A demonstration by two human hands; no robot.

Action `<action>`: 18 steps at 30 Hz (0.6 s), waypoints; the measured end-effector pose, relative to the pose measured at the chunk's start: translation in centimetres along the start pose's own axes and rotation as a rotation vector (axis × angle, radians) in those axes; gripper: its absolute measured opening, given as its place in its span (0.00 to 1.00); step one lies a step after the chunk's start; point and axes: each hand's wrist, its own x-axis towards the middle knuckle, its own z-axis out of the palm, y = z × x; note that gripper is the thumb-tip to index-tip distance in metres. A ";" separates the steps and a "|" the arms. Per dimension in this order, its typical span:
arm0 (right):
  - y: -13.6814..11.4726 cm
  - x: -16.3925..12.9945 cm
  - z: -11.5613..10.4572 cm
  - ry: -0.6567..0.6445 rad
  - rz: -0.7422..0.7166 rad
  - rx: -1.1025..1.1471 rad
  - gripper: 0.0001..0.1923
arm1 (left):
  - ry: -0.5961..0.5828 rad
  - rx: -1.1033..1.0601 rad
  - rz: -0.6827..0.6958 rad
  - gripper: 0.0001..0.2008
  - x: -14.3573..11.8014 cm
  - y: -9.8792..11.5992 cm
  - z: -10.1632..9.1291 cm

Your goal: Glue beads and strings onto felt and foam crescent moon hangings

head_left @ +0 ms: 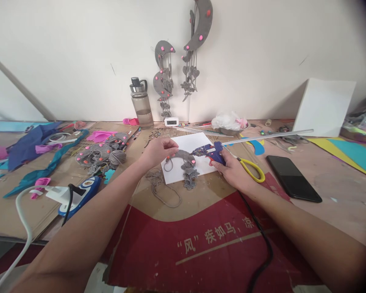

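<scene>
Blue plastic fills the right hand (232, 169), which is closed around the grip of a glue gun (212, 151); its nozzle points left, over the right end of a grey felt crescent (183, 156) lying on a white sheet (198, 142). The left hand (158, 150) pinches the crescent's left end between thumb and fingertips, holding it down on the sheet. Grey felt hearts (190, 175) hang from the crescent on threads and spill over the sheet's near edge, and a loop of grey cord (160, 185) lies just left of the sheet on the cardboard-covered worktop (338, 187). A clear glue stick (271, 136) juts from the back of the gun toward the right, and the gun's black cable (262, 240) runs back along the right forearm. Yellow-handled scissors (253, 169) lie just right of the sheet, partly under the right hand, with a black phone (293, 183) farther right of them. Left of the sheet sits a heap of finished grey felt pieces (105, 152) dotted with pink, and beyond those, blue and pink scraps. Behind the sheet, against the wall, stand a water bottle (142, 103) and a small white clock (171, 121), with two grey crescent mobiles (198, 36) hanging above them.
</scene>
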 end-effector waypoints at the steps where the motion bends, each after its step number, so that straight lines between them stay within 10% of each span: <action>1: 0.0 0.0 0.0 0.000 0.000 -0.001 0.13 | 0.001 0.009 -0.001 0.10 0.0 0.0 0.0; 18: -0.4 0.2 0.1 0.040 -0.007 -0.094 0.13 | -0.007 0.033 0.028 0.13 0.3 -0.8 0.2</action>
